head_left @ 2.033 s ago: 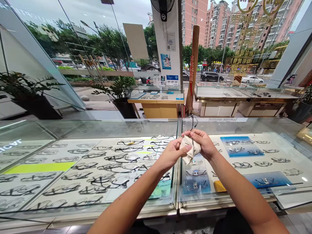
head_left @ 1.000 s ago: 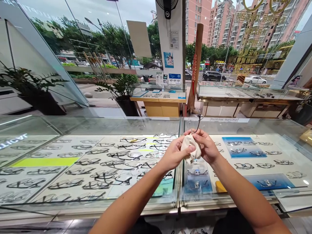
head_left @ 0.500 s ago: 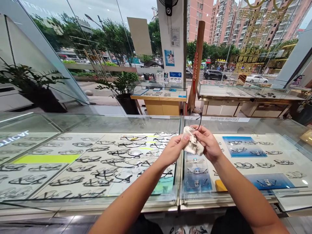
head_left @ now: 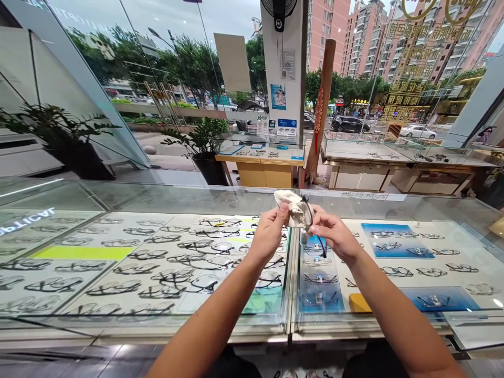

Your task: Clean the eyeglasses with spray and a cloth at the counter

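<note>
Above the glass counter, my left hand [head_left: 270, 231] is closed on a crumpled off-white cloth [head_left: 289, 202], thumb on top. The cloth lies against a pair of dark-framed eyeglasses [head_left: 310, 214], and partly covers them. My right hand [head_left: 333, 231] grips these eyeglasses at the frame, with fingers and thumb pinched together. One dark temple arm [head_left: 323, 247] hangs down below the right fingers. How much of the lens sits inside the cloth is hidden.
Beneath my hands, a glass display case [head_left: 290, 294] holds many eyeglasses in rows. Blue display boards [head_left: 397, 240] and a yellow block [head_left: 359, 302] lie in its right section. Farther off stand a wooden cabinet [head_left: 262, 173], a potted plant [head_left: 207, 165] and a wooden post [head_left: 321, 105].
The eyeglasses have turned from standing up above the cloth to hanging downward at its right side. My left hand and the cloth have shifted slightly left and up.
</note>
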`<state>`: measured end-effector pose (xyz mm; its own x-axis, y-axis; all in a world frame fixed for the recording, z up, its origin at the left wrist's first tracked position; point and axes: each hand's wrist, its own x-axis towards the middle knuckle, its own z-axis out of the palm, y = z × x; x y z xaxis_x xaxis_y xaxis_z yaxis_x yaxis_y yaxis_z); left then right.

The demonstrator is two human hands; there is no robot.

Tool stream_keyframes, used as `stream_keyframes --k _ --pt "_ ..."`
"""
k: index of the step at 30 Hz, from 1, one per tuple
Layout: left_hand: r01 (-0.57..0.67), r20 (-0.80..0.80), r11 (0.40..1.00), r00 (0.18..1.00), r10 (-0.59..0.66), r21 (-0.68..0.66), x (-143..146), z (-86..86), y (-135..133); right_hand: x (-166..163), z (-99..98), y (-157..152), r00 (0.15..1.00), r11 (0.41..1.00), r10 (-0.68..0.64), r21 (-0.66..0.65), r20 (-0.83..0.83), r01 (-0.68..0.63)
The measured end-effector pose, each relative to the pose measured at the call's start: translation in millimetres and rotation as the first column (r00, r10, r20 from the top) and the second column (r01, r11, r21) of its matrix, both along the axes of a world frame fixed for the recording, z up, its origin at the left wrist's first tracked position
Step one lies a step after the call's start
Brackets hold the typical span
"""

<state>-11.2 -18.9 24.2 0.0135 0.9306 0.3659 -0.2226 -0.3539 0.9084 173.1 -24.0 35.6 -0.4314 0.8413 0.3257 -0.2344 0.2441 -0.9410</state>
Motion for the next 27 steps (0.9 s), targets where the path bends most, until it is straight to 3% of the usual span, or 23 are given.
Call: stream_keyframes --k 4,11,13,17,22,24,27 --pt "0.041 -0.029 0.999 0.999 -0.041 0.015 -4 5.9 -2 -4 -5.1 0 1.000 0.999 0.021 0.029 0.014 -0.021" --pt "0.291 -0.069 0.957 0.954 -0.291 -0.020 -12 16.6 -6 -7 -2.2 -8 0.992 0.993 0.111 -0.043 -0.065 -0.114" --pt "0.276 -0.081 0.961 0.958 -0.277 -0.016 -10 16.2 -8 -8 -2.6 -9 0.989 0.989 0.127 -0.062 -0.074 -0.132" --pt "0.127 -0.093 0.990 0.988 -0.121 0.059 -3 11.9 -13 -13 -10.4 -10 0.988 0.985 0.143 -0.091 -0.050 -0.147" --pt "-0.006 -0.070 0.990 0.997 0.017 0.143 0 8.1 -14 -16 -14.6 -10 0.988 0.987 0.155 -0.042 -0.015 -0.155" --pt "0.016 -0.079 0.991 0.997 -0.005 0.135 -3 8.5 -10 -13 -10.8 -9 0.992 0.992 0.126 -0.021 -0.008 -0.127" --pt "0.186 -0.110 0.980 0.978 -0.179 0.063 -12 12.3 -4 -6 -3.1 -7 0.998 0.998 0.059 0.001 -0.017 -0.059"
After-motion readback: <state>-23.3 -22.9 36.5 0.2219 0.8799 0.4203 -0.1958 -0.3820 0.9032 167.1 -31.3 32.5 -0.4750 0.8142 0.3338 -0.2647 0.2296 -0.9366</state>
